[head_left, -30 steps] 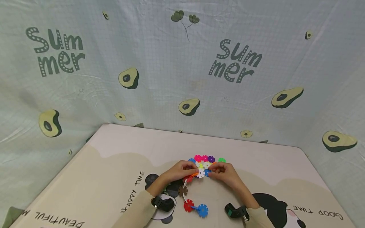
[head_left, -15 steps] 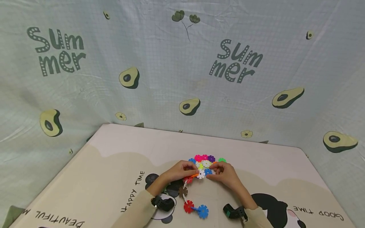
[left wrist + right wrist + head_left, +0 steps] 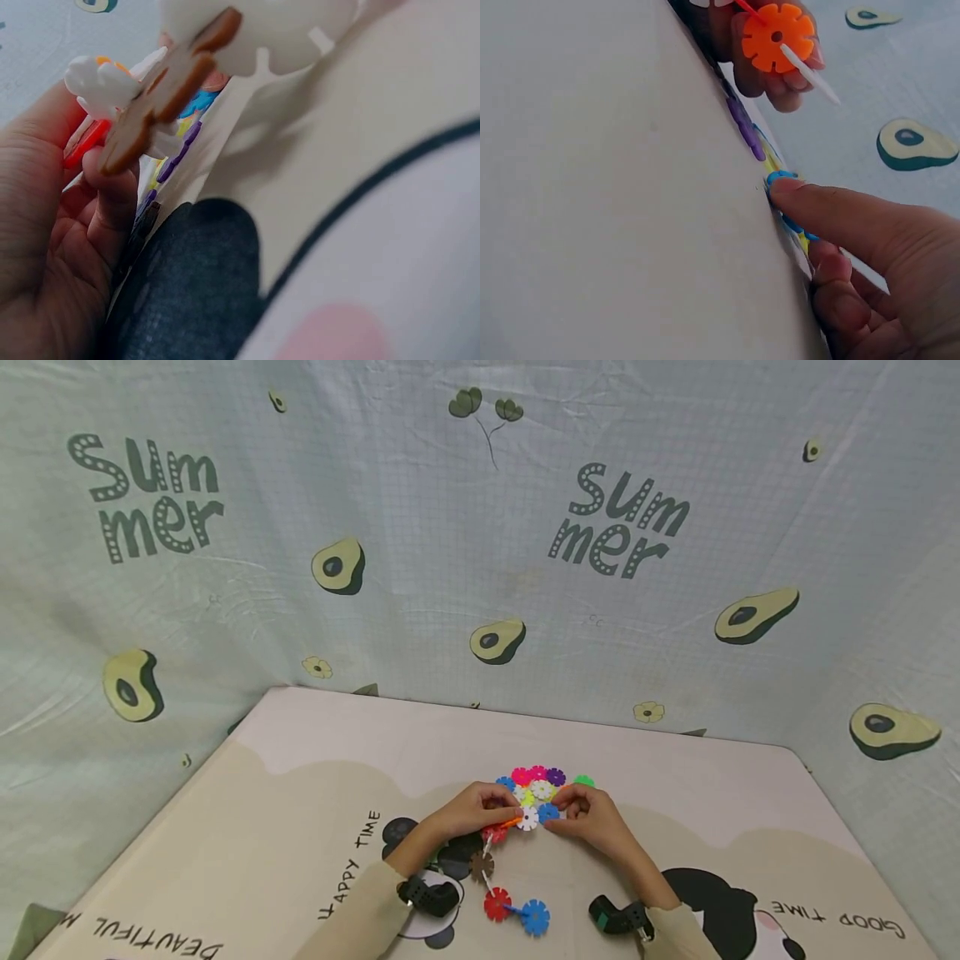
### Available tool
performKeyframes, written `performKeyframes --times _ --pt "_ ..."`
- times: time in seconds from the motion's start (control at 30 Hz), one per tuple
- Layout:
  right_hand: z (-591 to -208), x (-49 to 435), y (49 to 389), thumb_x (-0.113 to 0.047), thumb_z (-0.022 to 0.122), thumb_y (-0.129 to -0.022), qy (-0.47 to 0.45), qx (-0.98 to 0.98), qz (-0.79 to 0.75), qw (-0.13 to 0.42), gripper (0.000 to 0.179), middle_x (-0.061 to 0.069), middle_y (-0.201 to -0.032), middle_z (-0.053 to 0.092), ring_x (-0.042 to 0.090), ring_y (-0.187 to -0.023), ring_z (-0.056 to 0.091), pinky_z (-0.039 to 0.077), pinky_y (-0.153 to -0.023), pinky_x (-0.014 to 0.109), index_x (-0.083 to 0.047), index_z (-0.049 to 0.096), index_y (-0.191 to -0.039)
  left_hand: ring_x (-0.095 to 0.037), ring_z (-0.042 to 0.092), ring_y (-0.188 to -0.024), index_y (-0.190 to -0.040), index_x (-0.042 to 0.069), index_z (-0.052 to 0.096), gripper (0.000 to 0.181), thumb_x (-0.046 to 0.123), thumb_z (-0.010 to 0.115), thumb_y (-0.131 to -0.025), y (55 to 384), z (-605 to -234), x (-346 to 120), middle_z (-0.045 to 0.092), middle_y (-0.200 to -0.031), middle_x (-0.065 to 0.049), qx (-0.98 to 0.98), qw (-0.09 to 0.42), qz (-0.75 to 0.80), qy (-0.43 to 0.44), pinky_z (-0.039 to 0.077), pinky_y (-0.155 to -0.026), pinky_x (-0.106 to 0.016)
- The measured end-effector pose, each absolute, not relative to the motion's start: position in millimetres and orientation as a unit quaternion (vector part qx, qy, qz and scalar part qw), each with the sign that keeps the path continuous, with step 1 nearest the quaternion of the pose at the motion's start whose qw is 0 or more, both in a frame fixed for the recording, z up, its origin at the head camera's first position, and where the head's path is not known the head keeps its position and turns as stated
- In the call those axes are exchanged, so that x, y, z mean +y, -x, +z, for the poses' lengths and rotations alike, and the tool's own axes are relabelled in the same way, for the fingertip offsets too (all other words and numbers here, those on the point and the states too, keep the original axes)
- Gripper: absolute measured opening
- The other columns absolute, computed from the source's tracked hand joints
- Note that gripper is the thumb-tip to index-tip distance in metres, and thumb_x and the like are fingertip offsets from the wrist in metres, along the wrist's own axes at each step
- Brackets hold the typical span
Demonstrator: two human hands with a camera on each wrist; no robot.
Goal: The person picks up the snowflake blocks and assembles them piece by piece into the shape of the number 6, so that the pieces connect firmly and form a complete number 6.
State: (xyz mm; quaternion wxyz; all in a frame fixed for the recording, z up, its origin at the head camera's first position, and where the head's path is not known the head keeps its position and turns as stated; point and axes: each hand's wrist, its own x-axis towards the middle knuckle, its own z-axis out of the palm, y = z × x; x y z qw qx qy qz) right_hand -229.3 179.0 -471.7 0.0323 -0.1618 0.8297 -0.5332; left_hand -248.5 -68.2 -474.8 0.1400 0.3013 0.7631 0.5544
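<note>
Toy snowflake discs, slotted and brightly coloured, are joined in a chain on the table. My left hand pinches the chain's upper end, where an orange disc and a white disc are joined. From there hang a red disc, a brown disc, another red disc and, at the loose end, a blue disc. My right hand pinches a separate blue disc, its thumb over it in the right wrist view. This disc lies close beside the white one.
Behind the hands lies a group of loose discs, among them pink, purple, green and white. The table has printed pandas and lettering. A patterned cloth hangs behind it.
My right thumb and the blue disc have shifted slightly, so more of its face shows. A loose white disc has moved a little away. My left hand keeps its place.
</note>
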Motion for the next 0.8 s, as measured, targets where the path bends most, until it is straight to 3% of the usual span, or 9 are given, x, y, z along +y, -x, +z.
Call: performKeyframes --times 0.17,0.43,0.57,0.8 --pt "-473.8 182.6 230.7 -0.007 0.076 -0.083 0.154 0.819 -0.550 0.044 0.021 0.005 -0.084 0.063 0.006 -0.066 0.054 0.047 -0.060 0.018 0.005 0.064 -0.096 -0.005 0.055 -0.076 -0.099 -0.005 0.070 0.017 0.009 0.064 -0.093 248.3 -475.8 -68.1 0.068 -0.092 -0.013 0.758 0.138 0.566 -0.294 0.048 -0.073 -0.019" --pt "-469.8 183.7 230.6 -0.011 0.074 -0.087 0.125 0.797 -0.585 0.084 0.029 0.009 -0.085 0.065 0.009 -0.064 0.058 0.047 -0.055 0.020 0.008 0.065 -0.105 -0.004 0.051 -0.070 -0.099 -0.007 0.069 0.018 0.009 0.062 -0.094 244.9 -469.0 -66.4 0.067 -0.088 -0.012 0.765 0.145 0.567 -0.268 0.046 -0.067 -0.017" --pt "-469.4 184.0 229.8 -0.009 0.072 -0.088 0.138 0.775 -0.608 0.105 0.029 0.009 -0.086 0.066 0.009 -0.064 0.058 0.048 -0.056 0.021 0.012 0.063 -0.106 -0.006 0.050 -0.070 -0.099 -0.005 0.070 0.020 0.013 0.063 -0.095 248.5 -474.8 -65.9 0.067 -0.087 -0.007 0.768 0.145 0.566 -0.261 0.044 -0.065 -0.018" --pt "-471.1 185.6 229.8 -0.007 0.070 -0.089 0.172 0.738 -0.642 0.118 0.030 0.001 -0.085 0.068 0.007 -0.069 0.062 0.052 -0.062 0.021 0.016 0.059 -0.104 -0.005 0.051 -0.070 -0.099 -0.006 0.069 0.020 0.013 0.063 -0.094 249.0 -474.9 -65.9 0.068 -0.088 -0.009 0.770 0.140 0.566 -0.258 0.045 -0.068 -0.018"
